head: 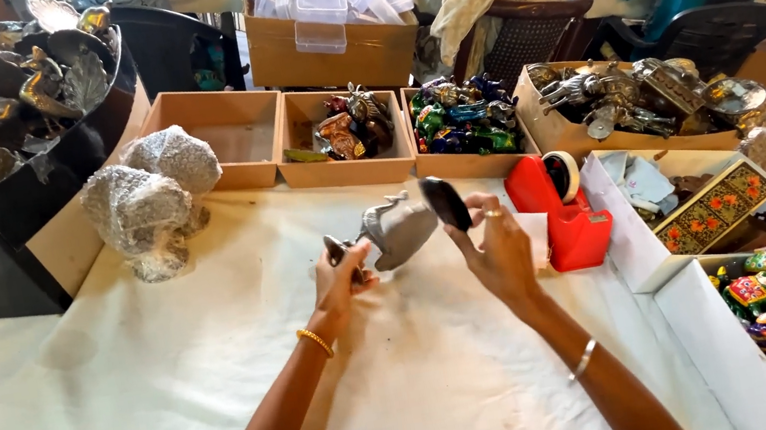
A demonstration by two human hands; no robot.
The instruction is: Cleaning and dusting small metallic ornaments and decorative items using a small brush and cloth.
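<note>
Grey metal figurine gripped by the left hand, right hand pinching one dark oval piece; two wrapped bundles nearby.

Single head-worn view, steeply down, close over the table.

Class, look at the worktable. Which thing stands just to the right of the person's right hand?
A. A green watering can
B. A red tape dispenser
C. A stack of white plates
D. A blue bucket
B: the red tape dispenser stands on the white cloth right beside the right hand, which holds a dark oval piece.
</note>
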